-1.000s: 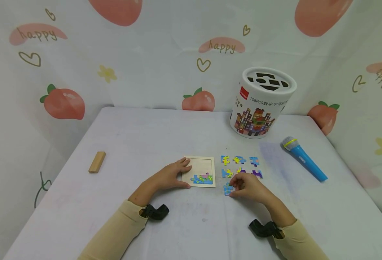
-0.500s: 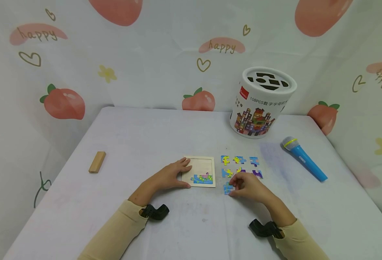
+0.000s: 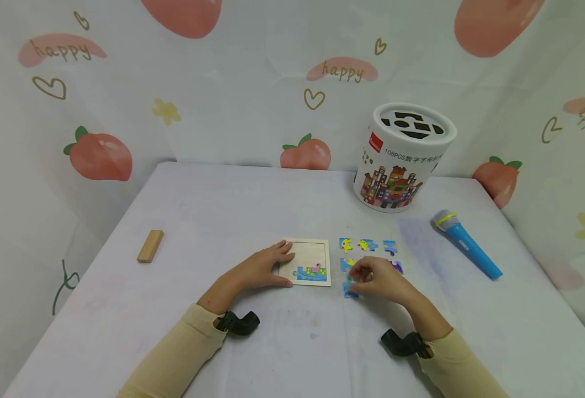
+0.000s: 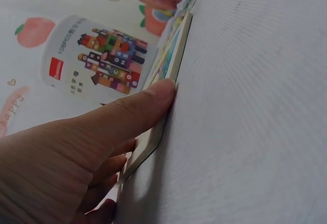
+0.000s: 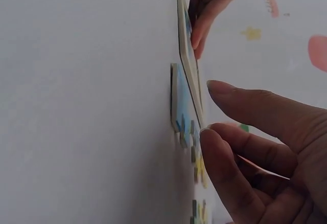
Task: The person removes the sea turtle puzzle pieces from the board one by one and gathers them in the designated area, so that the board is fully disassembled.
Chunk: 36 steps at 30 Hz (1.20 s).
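Note:
My left hand [image 3: 258, 270] rests at the left side of a square wooden puzzle tray [image 3: 329, 265], thumb against its near edge and fingers stretched over its far left corner. Joined blue, green and pink pieces [image 3: 313, 275] lie along the tray's near right part. To the right, my right hand [image 3: 385, 281] hovers over a blue jigsaw piece [image 3: 350, 293] on the table. In the right wrist view its thumb [image 5: 222, 88] and index fingertip stand apart with nothing between them, and the blue piece [image 5: 182, 96] lies flat beyond. That hand partly covers some pieces.
Loose jigsaw pieces [image 3: 368, 244] lie in rows right of the tray. Behind them stands a tall white tub [image 3: 396, 160]. A blue toy microphone [image 3: 466, 243] lies at the right, and a small wooden block [image 3: 150, 246] at the left.
My right hand has lifted slightly and its thumb and fingers have parted from the blue piece, which stays on the table. The left hand keeps its place on the tray.

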Tool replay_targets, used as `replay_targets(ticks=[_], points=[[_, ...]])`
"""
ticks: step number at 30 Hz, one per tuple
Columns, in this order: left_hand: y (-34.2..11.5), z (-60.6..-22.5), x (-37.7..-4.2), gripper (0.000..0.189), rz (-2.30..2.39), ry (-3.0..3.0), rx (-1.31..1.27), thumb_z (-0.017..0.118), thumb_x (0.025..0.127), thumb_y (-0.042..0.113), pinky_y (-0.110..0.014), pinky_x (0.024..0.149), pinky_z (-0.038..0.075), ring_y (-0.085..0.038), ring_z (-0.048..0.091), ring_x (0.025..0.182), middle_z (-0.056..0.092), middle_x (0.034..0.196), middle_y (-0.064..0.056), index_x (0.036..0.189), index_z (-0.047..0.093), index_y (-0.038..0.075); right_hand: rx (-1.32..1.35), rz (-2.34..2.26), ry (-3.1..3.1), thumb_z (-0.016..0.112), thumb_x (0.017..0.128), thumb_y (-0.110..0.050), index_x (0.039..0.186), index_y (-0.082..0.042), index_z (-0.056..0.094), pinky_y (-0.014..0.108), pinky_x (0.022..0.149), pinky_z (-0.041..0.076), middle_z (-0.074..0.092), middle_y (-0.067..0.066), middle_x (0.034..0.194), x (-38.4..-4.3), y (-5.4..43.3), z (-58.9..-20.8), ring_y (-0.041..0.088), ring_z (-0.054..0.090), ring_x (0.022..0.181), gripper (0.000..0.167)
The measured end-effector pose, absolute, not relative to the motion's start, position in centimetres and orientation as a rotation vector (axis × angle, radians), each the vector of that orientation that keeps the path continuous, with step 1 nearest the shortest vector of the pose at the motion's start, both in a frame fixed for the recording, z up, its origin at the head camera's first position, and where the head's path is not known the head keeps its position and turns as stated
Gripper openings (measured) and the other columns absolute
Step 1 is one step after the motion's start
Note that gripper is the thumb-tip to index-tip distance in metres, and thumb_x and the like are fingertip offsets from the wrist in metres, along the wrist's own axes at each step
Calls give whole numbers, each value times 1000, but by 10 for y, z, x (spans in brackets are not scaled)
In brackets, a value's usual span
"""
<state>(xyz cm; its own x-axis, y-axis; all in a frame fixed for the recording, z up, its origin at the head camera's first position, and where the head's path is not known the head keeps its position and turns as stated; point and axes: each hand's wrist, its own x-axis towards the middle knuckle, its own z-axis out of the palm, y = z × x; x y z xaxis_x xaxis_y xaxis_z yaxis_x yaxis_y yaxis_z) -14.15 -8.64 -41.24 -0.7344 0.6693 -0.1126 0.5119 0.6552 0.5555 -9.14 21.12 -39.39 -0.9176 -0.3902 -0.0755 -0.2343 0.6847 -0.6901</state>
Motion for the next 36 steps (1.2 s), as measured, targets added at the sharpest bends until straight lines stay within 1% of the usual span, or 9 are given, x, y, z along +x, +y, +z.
replay_targets(ticks=[5, 10, 16, 19, 24, 27, 31, 36], points=[[-87, -413, -142, 75, 717, 2567, 949, 74, 77, 39, -47, 114, 24, -27, 16, 144, 26, 153, -10, 137, 45, 4, -506, -1051, 2682, 77, 75, -14, 92, -3, 67, 20, 61, 46, 63, 3, 84, -99, 204, -390, 13, 52, 73, 23], [-87, -413, -144, 75, 713, 2559, 960, 73, 78, 39, -46, 114, 23, -27, 16, 144, 25, 153, -11, 138, 44, 4, -505, -1061, 2665, 77, 76, -15, 96, -2, 69, 19, 60, 46, 64, 5, 87, -106, 194, -387, 13, 52, 73, 26], [-87, -414, -145, 75, 697, 2556, 955, 73, 78, 39, -46, 114, 23, -27, 15, 145, 25, 153, -11, 138, 44, 5, -566, -1071, 2644, 77, 76, -15, 100, 0, 68, 20, 62, 44, 65, 7, 88, -115, 180, -388, 11, 52, 71, 29], [-87, -413, -144, 75, 700, 2552, 949, 73, 78, 39, -46, 114, 23, -27, 15, 145, 25, 153, -10, 138, 44, 5, -611, -1089, 2619, 77, 75, -14, 100, 0, 68, 20, 61, 46, 66, 7, 87, -118, 172, -389, 9, 53, 68, 30], [-88, -412, -144, 74, 712, 2541, 957, 72, 79, 39, -47, 114, 23, -28, 15, 144, 24, 153, -11, 138, 44, 5, -610, -1103, 2559, 77, 75, -13, 102, -1, 67, 20, 62, 47, 66, 7, 91, -123, 157, -391, 8, 54, 70, 31], [-88, -411, -144, 74, 723, 2534, 959, 72, 79, 39, -47, 113, 23, -29, 15, 144, 25, 153, -11, 138, 44, 4, -592, -1103, 2530, 77, 75, -12, 102, -1, 67, 20, 61, 46, 65, 8, 92, -126, 150, -393, 9, 53, 71, 30], [-88, -411, -144, 74, 730, 2536, 964, 72, 79, 39, -47, 113, 24, -28, 15, 144, 25, 153, -12, 138, 44, 4, -572, -1083, 2524, 77, 75, -11, 100, -1, 69, 20, 61, 45, 63, 7, 88, -129, 141, -393, 11, 51, 70, 28], [-89, -412, -145, 74, 729, 2537, 972, 72, 79, 39, -47, 113, 24, -28, 15, 144, 25, 153, -12, 138, 44, 4, -511, -1040, 2538, 76, 76, -11, 94, -3, 70, 19, 64, 46, 64, 4, 85, -131, 134, -393, 10, 53, 71, 21]])
